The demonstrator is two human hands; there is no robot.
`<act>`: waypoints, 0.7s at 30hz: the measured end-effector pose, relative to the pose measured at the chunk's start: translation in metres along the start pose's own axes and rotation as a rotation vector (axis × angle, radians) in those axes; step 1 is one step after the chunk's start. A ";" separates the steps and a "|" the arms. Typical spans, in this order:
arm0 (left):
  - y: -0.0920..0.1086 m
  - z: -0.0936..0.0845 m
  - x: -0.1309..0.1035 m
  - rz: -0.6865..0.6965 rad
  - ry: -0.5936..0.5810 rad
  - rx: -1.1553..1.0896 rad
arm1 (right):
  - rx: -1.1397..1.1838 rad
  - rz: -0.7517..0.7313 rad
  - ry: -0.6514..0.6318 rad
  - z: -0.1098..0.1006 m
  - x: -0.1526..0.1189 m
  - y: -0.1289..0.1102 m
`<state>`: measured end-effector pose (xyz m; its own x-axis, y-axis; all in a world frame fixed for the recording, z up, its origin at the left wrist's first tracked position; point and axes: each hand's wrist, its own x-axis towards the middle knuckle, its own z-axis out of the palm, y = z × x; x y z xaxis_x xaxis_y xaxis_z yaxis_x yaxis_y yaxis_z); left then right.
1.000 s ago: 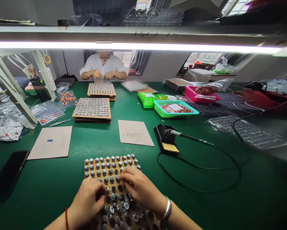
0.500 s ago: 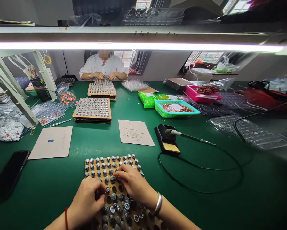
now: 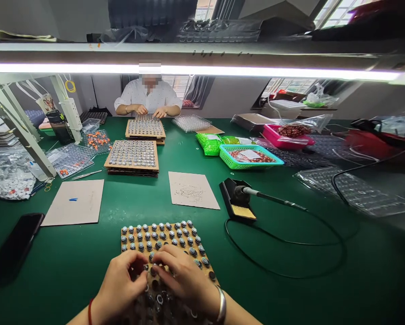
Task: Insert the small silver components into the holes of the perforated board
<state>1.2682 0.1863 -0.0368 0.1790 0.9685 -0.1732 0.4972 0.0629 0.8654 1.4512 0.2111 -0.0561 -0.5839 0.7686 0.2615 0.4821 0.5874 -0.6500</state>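
A tan board (image 3: 185, 253) lies at the near edge of the green table, with rows of small round metal parts (image 3: 170, 234) standing on it. Each has a silver cap on a darker body. Over its middle, my left hand (image 3: 121, 280) has thumb and forefinger curled together around one of these small round parts at the fingertips. My right hand (image 3: 188, 275) is right beside it, fingers bent down and closed on another part. Its thumb and palm cover much of the board's nearer half, where more parts lie loosely heaped and tilted.
A soldering iron (image 3: 270, 196) rests in its stand (image 3: 238, 203), its cable looping right. Cardboard sheets (image 3: 75, 203) and a phone (image 3: 14, 248) lie around the board. Stacked filled boards (image 3: 132, 155) stand ahead, with a co-worker (image 3: 148, 97) beyond. A turquoise basket (image 3: 251, 158) sits right.
My right hand has come nearer and leftward, away from the upper rows, and now meets my left hand. More of the parts at the board's right side show.
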 end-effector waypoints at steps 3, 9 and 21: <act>0.004 0.002 0.002 -0.098 -0.079 -0.381 | 0.072 -0.107 0.203 -0.002 -0.004 -0.005; 0.002 0.011 0.002 -0.268 -0.196 -0.868 | 0.184 -0.187 0.269 -0.008 -0.014 -0.010; 0.006 0.012 -0.006 -0.206 -0.241 -0.942 | 0.334 0.000 0.106 -0.030 -0.019 -0.018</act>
<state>1.2801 0.1777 -0.0366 0.3844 0.8487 -0.3631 -0.3206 0.4916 0.8097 1.4734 0.1940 -0.0280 -0.5045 0.8009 0.3225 0.2318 0.4854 -0.8430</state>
